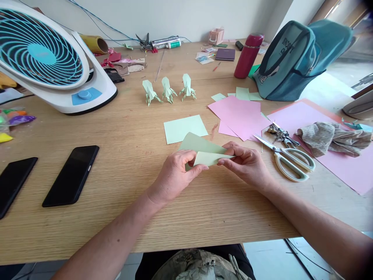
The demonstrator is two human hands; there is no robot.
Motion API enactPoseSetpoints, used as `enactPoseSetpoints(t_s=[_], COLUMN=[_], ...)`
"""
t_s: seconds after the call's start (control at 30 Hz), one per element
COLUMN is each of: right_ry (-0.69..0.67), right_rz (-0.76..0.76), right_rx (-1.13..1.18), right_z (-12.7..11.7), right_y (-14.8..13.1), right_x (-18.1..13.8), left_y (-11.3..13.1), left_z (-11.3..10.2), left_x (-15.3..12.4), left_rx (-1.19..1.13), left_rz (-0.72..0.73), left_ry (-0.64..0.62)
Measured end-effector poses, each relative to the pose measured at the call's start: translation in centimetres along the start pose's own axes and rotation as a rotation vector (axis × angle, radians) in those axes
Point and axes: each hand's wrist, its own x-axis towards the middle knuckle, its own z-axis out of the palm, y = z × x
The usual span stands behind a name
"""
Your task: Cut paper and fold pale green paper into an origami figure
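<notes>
Both of my hands pinch a pale green sheet of paper (204, 149) that is partly folded over, just above the wooden table (131, 132). My left hand (175, 175) grips its left side with thumb and fingers closed. My right hand (247, 163) pinches its right corner. A flat pale green square (185, 128) lies just beyond them. Farther back stand three folded green paper figures (167, 90) in a row.
Scissors (287, 155) and keys (281, 134) lie right of my hands on pink sheets (241, 114), beside a crumpled cloth (332, 138). Two black phones (71, 175) lie at the left. A fan (49, 58), a red bottle (248, 56) and a teal backpack (297, 58) stand at the back.
</notes>
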Motion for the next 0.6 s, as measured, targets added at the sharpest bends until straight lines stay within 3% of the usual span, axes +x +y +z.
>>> enactPoseSetpoints(t_s=[0.2,0.4,0.6], right_ry=[-0.006,-0.139,-0.214], right_rz=[-0.017,-0.078,-0.100], right_rx=[-0.003,-0.143,-0.206], right_z=[-0.3,-0.5,-0.2], right_y=[-0.1,0.4,0.4], right_x=[0.1,-0.3,-0.8], left_y=[-0.3,0.1,0.1], left_z=[-0.1,-0.5,-1.5], left_x=[0.4,0.2,0.3], left_rx=[-0.013,0.122,0.214], left_rz=[0.094,0.233,0.291], left_ry=[-0.018,0.125,-0.041])
